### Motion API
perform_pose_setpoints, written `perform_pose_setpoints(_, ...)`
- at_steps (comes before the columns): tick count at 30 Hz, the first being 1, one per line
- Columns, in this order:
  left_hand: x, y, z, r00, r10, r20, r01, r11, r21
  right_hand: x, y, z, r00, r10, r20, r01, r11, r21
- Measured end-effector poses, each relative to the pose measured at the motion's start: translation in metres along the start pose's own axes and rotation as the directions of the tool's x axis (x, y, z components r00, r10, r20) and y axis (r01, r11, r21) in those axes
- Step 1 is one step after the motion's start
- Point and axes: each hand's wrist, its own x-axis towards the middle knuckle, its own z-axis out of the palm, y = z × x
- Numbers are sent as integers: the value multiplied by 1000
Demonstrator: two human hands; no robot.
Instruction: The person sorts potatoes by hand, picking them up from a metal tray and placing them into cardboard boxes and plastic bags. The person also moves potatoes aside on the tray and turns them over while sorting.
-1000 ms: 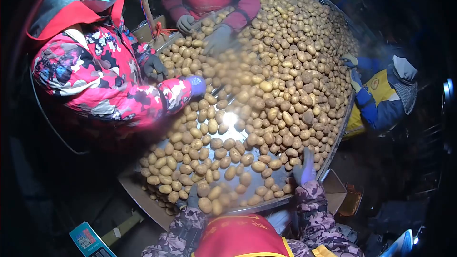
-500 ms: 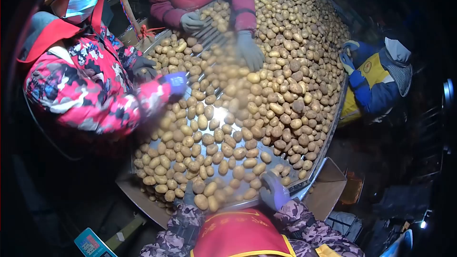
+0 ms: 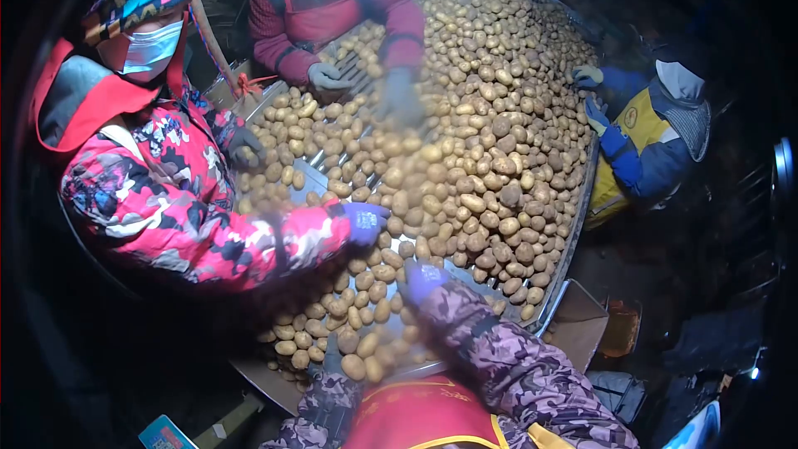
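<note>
Farther and more left now, the gloved right hand (image 3: 425, 280) is over potatoes (image 3: 503, 168) on the metal table (image 3: 309, 182). The gloved left hand (image 3: 332, 356) is beside near potatoes. I cannot tell either hand's grip.

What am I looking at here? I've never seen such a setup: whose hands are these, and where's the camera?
No robot here, only people. One camera, worn on a person's head, looks forward and down, so the wearer's camouflage sleeves enter from the bottom edge. The gloved right hand reaches in among potatoes; the gloved left hand is beside others. I can't tell whether either grips one. The potatoes lie on a metal-looking surface. Around it are a person in a pink patterned jacket, one in a red apron and one in yellow and blue.
</note>
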Motion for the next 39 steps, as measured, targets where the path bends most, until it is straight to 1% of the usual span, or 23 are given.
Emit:
perform_pose_setpoints(1,-1,0,0,1000,-1,-1,1,1000,3,-4,-9,-1,992,-61,-109,89,957,275)
perform_pose_setpoints(3,-4,-4,-2,1000,9,1,-9,1000,4,-15,-26,-20,993,-110,-38,115,976,187)
perform_pose_setpoints(6,-7,-6,-2,1000,10,4,-10,1000,-6,-13,-40,-67,938,186,293,-262,934,243)
perform_pose_setpoints(7,-7,-5,-3,1000,12,6,-12,1000,-14,-27,-37,-75,929,171,329,-332,779,533)
perform_pose_setpoints(8,-7,-6,-2,1000,9,13,-8,1000,-21,-26,3,-65,949,28,315,-231,742,629)
perform_pose_setpoints(9,-7,-6,-3,1000,10,12,-10,1000,-26,-53,2,-69,989,69,134,-147,631,762)
perform_pose_setpoints(11,-5,-6,-3,1000,5,19,-5,999,-33,-110,-55,-111,953,190,238,-302,489,818)
perform_pose_setpoints(12,-5,-6,-4,1000,3,20,-2,999,-34,-117,-19,-92,952,80,294,-290,540,790)
perform_pose_setpoints(13,-4,-6,-3,1000,3,22,-3,1000,-31,-131,-23,-64,925,275,263,-367,458,810)
perform_pose_setpoints(14,-3,-6,-4,1000,2,22,-1,1000,-30,-135,-5,-42,975,156,156,-217,808,547)
perform_pose_setpoints(15,-2,-6,-4,1000,2,22,-2,1000,-25,-140,-17,-37,946,223,235,-275,938,213)
perform_pose_setpoints(16,1,-5,-2,1000,1,23,-1,1000,-19,-135,5,-9,974,30,224,-83,968,235)
perform_pose_setpoints(17,2,-4,-1,1000,-6,22,7,1000,-18,-123,76,75,985,-170,38,154,953,262)
perform_pose_setpoints(18,3,-4,1,1000,-3,23,4,1000,-13,-103,-2,10,943,90,320,-79,996,-46)
perform_pose_setpoints(21,2,-4,5,1000,-6,16,6,1000,-12,-79,-23,-20,944,198,265,-292,877,382)
perform_pose_setpoints(23,0,-5,8,1000,-6,17,6,1000,-12,-76,-14,-30,980,197,25,-186,870,456)
perform_pose_setpoints(24,-2,-5,8,1000,-1,14,1,1000,-17,-69,25,-29,950,190,247,-312,577,755)
perform_pose_setpoints(26,-5,-5,9,1000,6,16,-6,1000,-28,-91,10,-71,926,78,370,-378,150,914)
perform_pose_setpoints(30,-5,-5,10,1000,9,15,-9,999,-38,-110,-8,-68,950,262,170,-303,644,703)
perform_pose_setpoints(32,-5,-5,12,1000,6,14,-6,999,-46,-111,-27,-60,985,119,127,-164,883,440)
perform_pose_setpoints(34,-5,-6,12,1000,6,13,-6,999,-46,-89,-23,-27,990,-116,80,97,973,211)
perform_pose_setpoints(36,-5,-5,12,1000,8,10,-7,999,-45,-70,-46,-6,982,-8,189,-9,996,90)
perform_pose_setpoints(39,-6,-2,15,1000,7,11,-7,999,-44,-51,-28,27,975,-21,222,-20,983,181)
